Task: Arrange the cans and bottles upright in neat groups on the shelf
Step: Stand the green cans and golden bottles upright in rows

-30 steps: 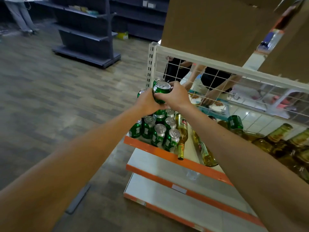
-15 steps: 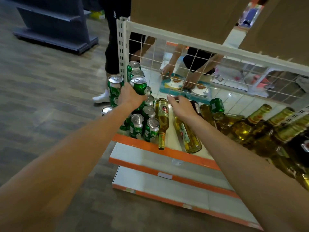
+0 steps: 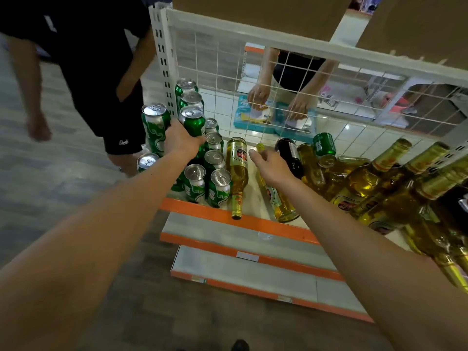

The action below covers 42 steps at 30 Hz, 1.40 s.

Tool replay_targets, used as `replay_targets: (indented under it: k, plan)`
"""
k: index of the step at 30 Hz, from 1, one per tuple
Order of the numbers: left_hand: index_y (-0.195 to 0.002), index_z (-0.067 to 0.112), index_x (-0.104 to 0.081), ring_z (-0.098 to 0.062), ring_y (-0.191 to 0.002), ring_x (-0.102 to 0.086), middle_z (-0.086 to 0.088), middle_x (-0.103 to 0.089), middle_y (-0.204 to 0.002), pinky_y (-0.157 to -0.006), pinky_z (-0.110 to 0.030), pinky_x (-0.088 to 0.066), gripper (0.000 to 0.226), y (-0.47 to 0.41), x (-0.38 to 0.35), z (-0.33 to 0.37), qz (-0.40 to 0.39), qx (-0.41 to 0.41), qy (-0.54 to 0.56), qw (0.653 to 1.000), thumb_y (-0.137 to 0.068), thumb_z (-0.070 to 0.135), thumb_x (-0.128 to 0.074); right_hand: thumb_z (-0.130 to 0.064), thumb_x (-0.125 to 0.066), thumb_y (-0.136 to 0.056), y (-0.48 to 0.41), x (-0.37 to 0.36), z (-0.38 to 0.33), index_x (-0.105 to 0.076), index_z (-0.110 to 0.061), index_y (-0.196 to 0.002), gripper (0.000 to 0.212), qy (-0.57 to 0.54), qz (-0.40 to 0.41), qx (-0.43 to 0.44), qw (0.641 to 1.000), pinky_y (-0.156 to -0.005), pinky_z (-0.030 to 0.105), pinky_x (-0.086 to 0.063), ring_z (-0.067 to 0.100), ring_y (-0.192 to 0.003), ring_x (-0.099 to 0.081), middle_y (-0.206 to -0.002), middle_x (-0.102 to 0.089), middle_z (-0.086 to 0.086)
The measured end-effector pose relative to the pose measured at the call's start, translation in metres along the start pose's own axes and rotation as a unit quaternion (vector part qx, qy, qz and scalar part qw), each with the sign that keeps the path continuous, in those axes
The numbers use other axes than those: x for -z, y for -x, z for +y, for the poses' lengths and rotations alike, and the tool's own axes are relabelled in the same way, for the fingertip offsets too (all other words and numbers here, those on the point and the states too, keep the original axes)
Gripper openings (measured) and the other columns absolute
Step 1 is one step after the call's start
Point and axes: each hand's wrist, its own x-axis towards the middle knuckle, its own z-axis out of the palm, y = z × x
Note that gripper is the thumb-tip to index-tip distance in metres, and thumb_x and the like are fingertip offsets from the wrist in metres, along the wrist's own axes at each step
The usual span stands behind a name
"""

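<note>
- Gripping a green can (image 3: 193, 122) with the left hand (image 3: 181, 140), fingers curled round its side.
- Holding it upright, high up in the top layer of cans at the left end of the shelf (image 3: 202, 207); hard to tell whether it rests on the can under it.
- Standing just behind it, two more top cans (image 3: 191, 98), and just to the left, one tall can (image 3: 155, 127).
- Packed close below, tops up, a group of lower cans (image 3: 219, 186) by the orange front edge.
- Lying flat right beside that group, a yellow bottle (image 3: 238, 171), neck poking over the front edge.
- Hovering over a second yellow bottle (image 3: 281, 203) with the right hand (image 3: 272, 165), fingers loose and a little spread, holding nothing; cannot tell whether touching the glass.
- Lying just beside that hand, a dark bottle (image 3: 290, 154), and past it a tipped can (image 3: 324, 146) on top of more bottles.
- Leaning in a heap at the right, a pile of bottles (image 3: 367, 183), all yellow.
- Closing off the back, a white wire grid (image 3: 228, 72), with another person's hands (image 3: 258, 95) behind it.
- Standing on the floor at the left, someone in black shorts (image 3: 101, 84).
</note>
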Motion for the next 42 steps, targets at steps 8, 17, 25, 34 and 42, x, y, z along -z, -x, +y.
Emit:
replay_targets:
  k: [8,17,25,34,42]
  plan:
    - [-0.14,0.009,-0.035,-0.034,-0.12,-0.056,-0.015,-0.056,-0.133,-0.099,-0.047,-0.048,0.079,0.009,-0.007,0.005,0.019,0.015,0.003,1.0,-0.079,0.029,-0.081,-0.058,-0.039,-0.098,0.007,-0.001,0.01,-0.05,-0.006,-0.136,0.066,0.009,-0.009,-0.002,1.0,-0.086,0.032,-0.04,0.026,-0.119,-0.054,-0.132,-0.058,0.011]
    - [-0.136,0.003,-0.037,-0.036,-0.121,-0.054,-0.018,-0.053,-0.133,-0.098,-0.046,-0.047,0.072,0.014,0.004,0.018,-0.016,0.03,-0.035,0.999,-0.083,0.027,-0.078,-0.056,-0.043,-0.098,0.011,0.009,0.011,-0.051,-0.008,-0.136,0.062,0.015,0.009,-0.007,1.0,-0.093,0.035,-0.042,0.026,-0.119,-0.054,-0.133,-0.057,0.01]
    - [-0.152,0.011,-0.021,-0.03,-0.137,-0.034,-0.014,-0.034,-0.149,-0.114,-0.048,-0.034,0.083,0.038,0.006,0.039,0.047,-0.144,-0.054,0.987,-0.086,0.024,-0.07,-0.054,-0.047,-0.097,0.012,0.038,0.014,-0.048,-0.005,-0.138,0.064,0.055,0.038,-0.067,0.995,-0.086,0.034,-0.044,0.028,-0.115,-0.057,-0.13,-0.059,0.012]
    - [-0.149,0.012,-0.033,-0.032,-0.132,-0.038,-0.016,-0.041,-0.143,-0.104,-0.045,-0.039,0.07,0.049,-0.037,0.105,-0.147,-0.295,-0.159,0.931,-0.089,0.031,-0.065,-0.046,-0.053,-0.096,0.003,0.083,0.036,-0.054,-0.007,-0.114,0.043,0.078,0.128,-0.133,0.98,-0.078,0.034,-0.047,0.023,-0.095,-0.058,-0.108,-0.062,0.005]
    - [-0.146,0.013,-0.038,-0.032,-0.126,-0.048,-0.014,-0.047,-0.141,-0.099,-0.041,-0.043,0.073,0.029,-0.13,0.156,-0.274,-0.338,-0.274,0.857,-0.086,0.035,-0.073,-0.042,-0.065,-0.089,-0.044,0.114,0.073,-0.046,-0.01,-0.133,0.058,0.093,0.196,-0.179,0.96,-0.094,0.043,-0.052,0.03,-0.113,-0.055,-0.124,-0.053,0.013]
